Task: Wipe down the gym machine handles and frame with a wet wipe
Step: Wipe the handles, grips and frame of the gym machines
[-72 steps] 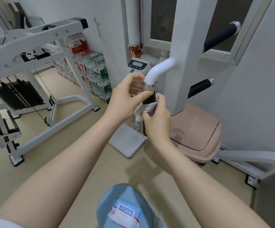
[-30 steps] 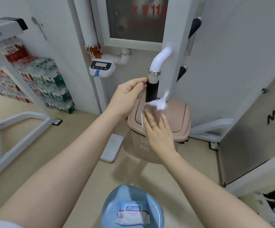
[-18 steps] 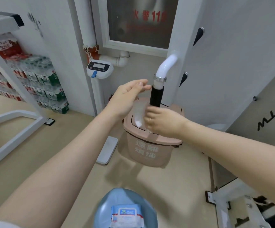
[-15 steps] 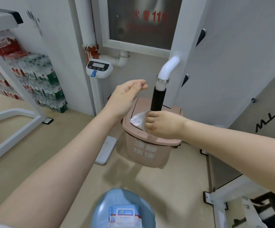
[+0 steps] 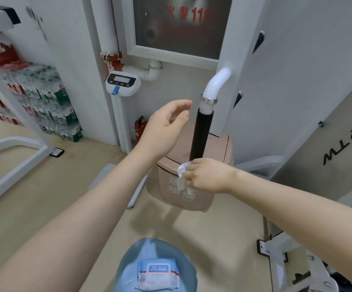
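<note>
A black handle grip (image 5: 201,133) hangs down from a curved white tube (image 5: 216,83) on the white machine frame (image 5: 232,39). My right hand (image 5: 207,175) grips the lower end of the handle with a white wet wipe (image 5: 182,172) bunched between fingers and grip. My left hand (image 5: 164,127) hovers to the left of the handle, fingers relaxed and holding nothing, not touching it. Two more black handles (image 5: 258,42) stick out behind the frame.
A pink lidded bin (image 5: 219,148) stands on the floor under the handle. A wipe packet (image 5: 158,273) lies on a blue stool (image 5: 128,268) at the bottom. A scale (image 5: 122,83), stacked water bottles (image 5: 50,98) and another white machine (image 5: 12,148) are at left.
My right hand slid the wipe down the black grip to its lower end. My left hand let go of the handle top and drew back to the left.
</note>
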